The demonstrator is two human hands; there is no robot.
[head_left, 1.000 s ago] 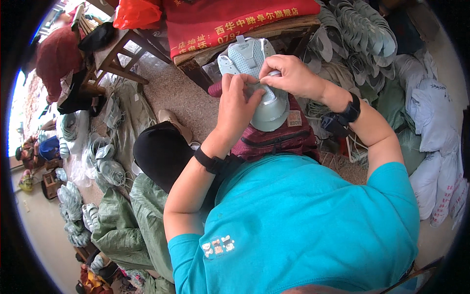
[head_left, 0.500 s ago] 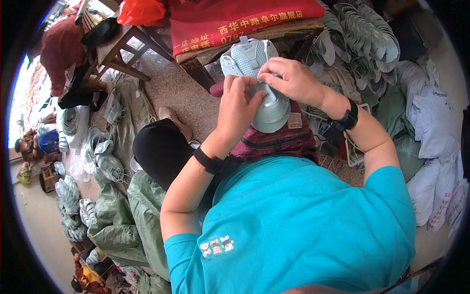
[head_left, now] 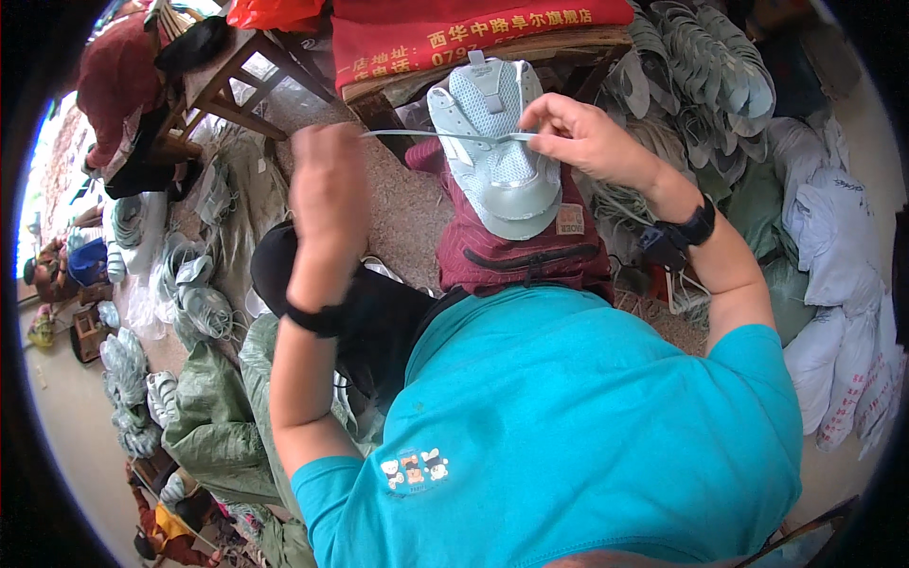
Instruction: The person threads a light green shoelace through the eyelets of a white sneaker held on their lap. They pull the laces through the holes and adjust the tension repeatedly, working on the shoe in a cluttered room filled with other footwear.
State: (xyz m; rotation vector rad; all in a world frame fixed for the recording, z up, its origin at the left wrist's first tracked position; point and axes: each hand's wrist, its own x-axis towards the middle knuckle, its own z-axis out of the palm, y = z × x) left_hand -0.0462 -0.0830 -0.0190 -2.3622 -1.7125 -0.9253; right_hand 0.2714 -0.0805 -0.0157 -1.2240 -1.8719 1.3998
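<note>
A pale grey-blue shoe upper [head_left: 509, 175] lies on the maroon cloth with a zip [head_left: 521, 257] over my lap, its rounded toe pointing toward me. A light shoelace [head_left: 417, 133] runs taut across the upper through its lower eyelets. Out to the left, my left hand [head_left: 329, 180] is closed on one end of the lace; it is blurred by motion. Close to the upper's right side, my right hand [head_left: 589, 142] pinches the other part of the lace between thumb and fingers.
Ahead stands a wooden bench [head_left: 492, 68] covered by a red cloth [head_left: 473, 24]. Bundles of grey shoe parts [head_left: 710, 71] hang at the far right, above white sacks [head_left: 838, 256]. Green sacks [head_left: 216, 417] lie at left. A wooden stool [head_left: 232, 80] and other people are farther left.
My left hand has swung away to the left, drawing the lace out straight. My right hand has shifted slightly right, and the shoe upper shows more openly between them.
</note>
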